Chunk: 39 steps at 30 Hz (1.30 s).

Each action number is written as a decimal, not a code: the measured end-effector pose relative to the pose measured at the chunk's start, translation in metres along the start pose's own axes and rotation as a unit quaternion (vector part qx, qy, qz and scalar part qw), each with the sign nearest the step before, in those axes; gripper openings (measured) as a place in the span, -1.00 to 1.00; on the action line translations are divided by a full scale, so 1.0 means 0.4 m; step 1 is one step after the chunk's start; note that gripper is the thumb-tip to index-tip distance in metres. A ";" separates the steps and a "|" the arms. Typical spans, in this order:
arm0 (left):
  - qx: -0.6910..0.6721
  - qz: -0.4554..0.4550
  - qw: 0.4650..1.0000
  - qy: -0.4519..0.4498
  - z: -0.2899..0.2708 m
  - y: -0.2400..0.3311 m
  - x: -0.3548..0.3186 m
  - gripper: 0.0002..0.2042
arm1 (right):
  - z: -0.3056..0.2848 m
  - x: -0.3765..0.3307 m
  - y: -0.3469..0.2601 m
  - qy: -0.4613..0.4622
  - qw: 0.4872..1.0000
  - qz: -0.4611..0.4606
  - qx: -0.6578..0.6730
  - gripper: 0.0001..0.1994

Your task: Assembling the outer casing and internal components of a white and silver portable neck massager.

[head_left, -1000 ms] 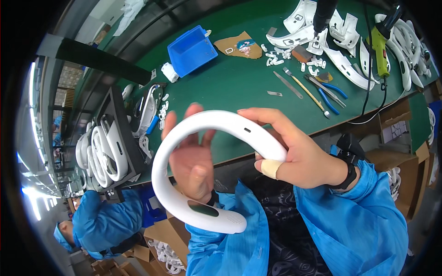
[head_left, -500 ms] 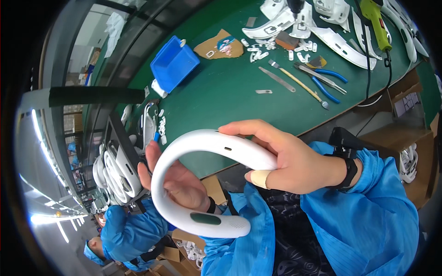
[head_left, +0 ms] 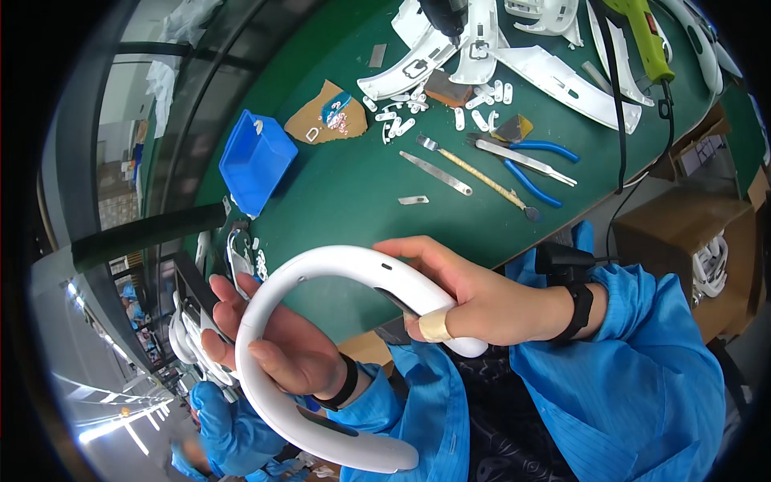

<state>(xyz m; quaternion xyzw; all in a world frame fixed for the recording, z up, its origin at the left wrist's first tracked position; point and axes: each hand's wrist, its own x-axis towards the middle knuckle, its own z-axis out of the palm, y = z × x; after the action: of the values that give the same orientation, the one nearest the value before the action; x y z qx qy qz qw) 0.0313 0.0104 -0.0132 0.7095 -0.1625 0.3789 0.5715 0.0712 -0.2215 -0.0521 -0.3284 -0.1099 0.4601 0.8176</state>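
Note:
A white C-shaped neckband device, with a small slot on its rim and dark oval pads on its inner faces, is held up in front of me. My right hand, with a tan wrap on its thumb, grips the device's right arm between thumb and fingers. Around the left side of the curve is my left hand; its fingers pass behind the band and its thumb tip rests on the inner edge. The device's lower arm hangs over my blue sleeve and lap.
The green bench bears a blue bin, a cardboard scrap, a brush, tweezers, blue-handled pliers, white shells and a green power tool. Cardboard boxes stand right. A person works lower left.
The device has shifted left and down and turned, so its right arm shows more. My left hand has closed in on the curve, its thumb now at the inner edge. The view has shifted.

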 end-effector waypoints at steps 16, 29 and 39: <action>-0.074 -0.230 0.968 0.060 0.067 -0.188 0.070 -0.74 | 0.008 0.003 0.014 0.050 0.988 0.085 -0.116 -0.37; -0.105 -0.353 0.928 0.054 0.069 -0.217 0.057 -0.75 | -0.027 0.038 -0.022 0.196 0.478 -0.174 -0.838 -0.56; -0.203 -0.475 0.856 -0.004 0.067 -0.250 0.027 -0.71 | 0.086 0.022 0.021 0.022 0.664 -0.248 -0.705 -0.33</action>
<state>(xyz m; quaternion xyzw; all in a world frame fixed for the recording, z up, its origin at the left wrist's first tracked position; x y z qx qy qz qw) 0.1142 0.0170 -0.0759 0.5703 0.1190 0.0169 0.8126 0.0540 -0.1963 -0.0325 -0.7770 -0.4610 0.0182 0.4284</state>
